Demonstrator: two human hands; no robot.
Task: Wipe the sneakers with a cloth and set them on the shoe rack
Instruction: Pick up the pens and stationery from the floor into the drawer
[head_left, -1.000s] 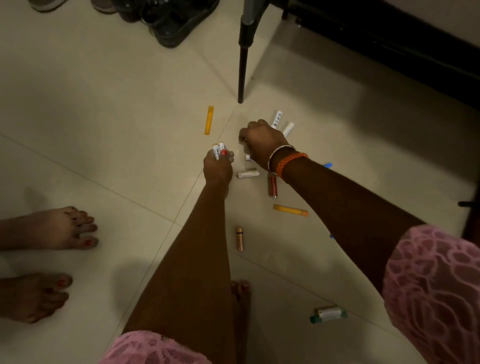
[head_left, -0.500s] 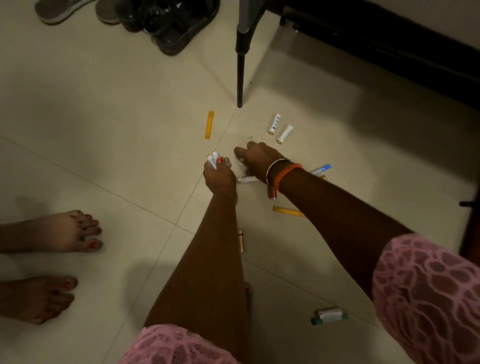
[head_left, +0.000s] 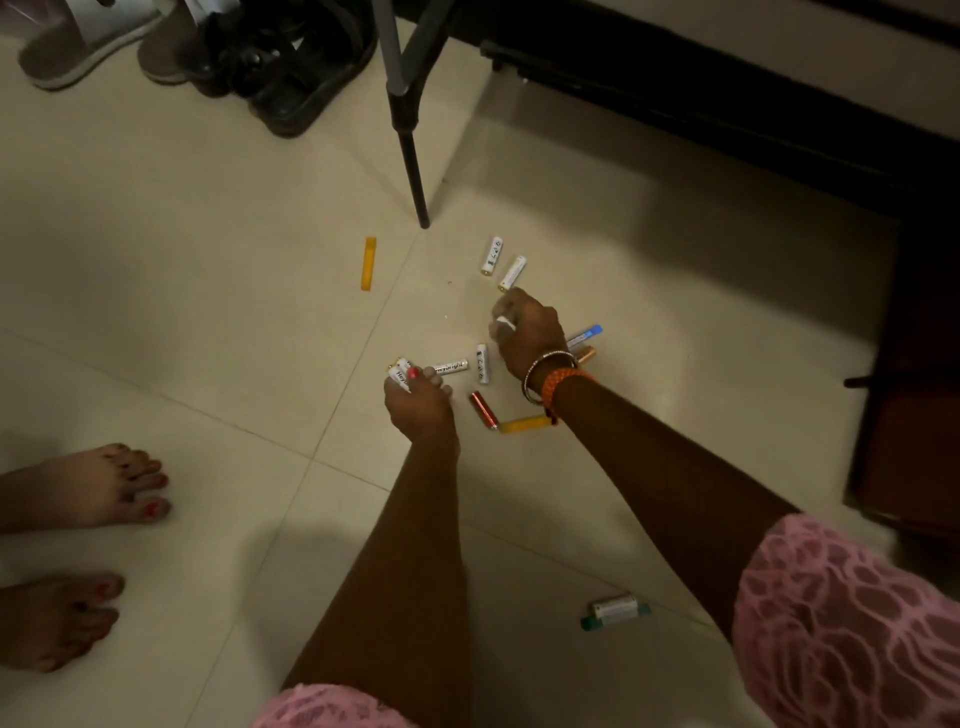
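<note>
Open tile floor (head_left: 182, 270) left of scattered batteries. Black stand leg (head_left: 413, 171) blocks beyond them; dark furniture (head_left: 914, 415) closes the right; bare feet (head_left: 88, 486) occupy the left edge.

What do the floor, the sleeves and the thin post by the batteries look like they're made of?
Floor: glazed cream tile, judging by its soft sheen and grout lines. Sleeves: pink lace-like fabric, with an openwork pattern. Post: probably metal, matt black below a grey upper section; it could be plastic.

Shoes (head_left: 291, 67) and grey sandal (head_left: 78, 47) cut off by top edge. Right hand (head_left: 530, 332) covers most of a white battery (head_left: 505, 323); blue-tipped battery (head_left: 587, 335) and copper battery (head_left: 586, 355) partly behind wrist.
</note>
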